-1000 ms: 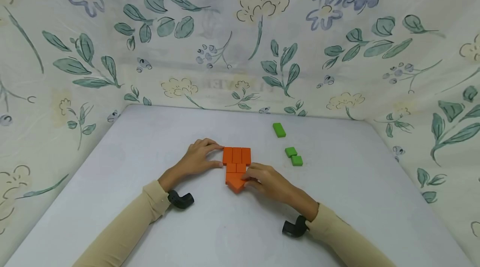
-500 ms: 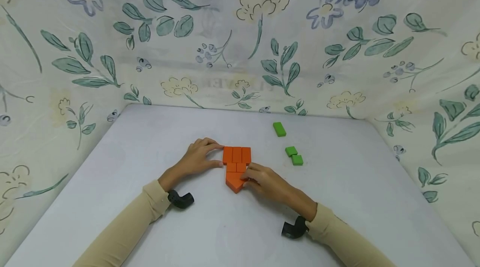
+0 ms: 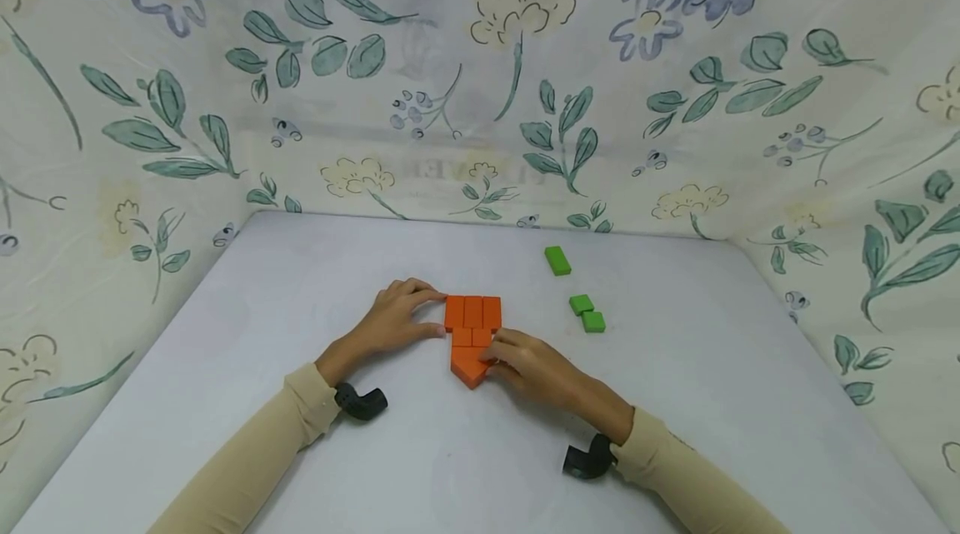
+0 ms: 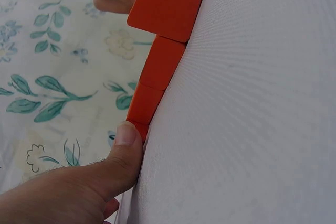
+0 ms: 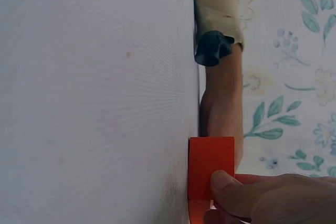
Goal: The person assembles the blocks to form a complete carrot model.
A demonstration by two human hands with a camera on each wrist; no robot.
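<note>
Several orange blocks (image 3: pixel 462 338) between fingers (image 3: pixel 513 342)

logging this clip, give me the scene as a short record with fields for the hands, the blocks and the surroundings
left hand: touching the left edge of the far row
right hand: gripping the pointed orange block
far row: three rectangular orange blocks
middle row: two small orange blocks
near tip: pointed orange block, point toward the person
off to the right: one rectangular green block, two small green blocks
surface: white table
</note>
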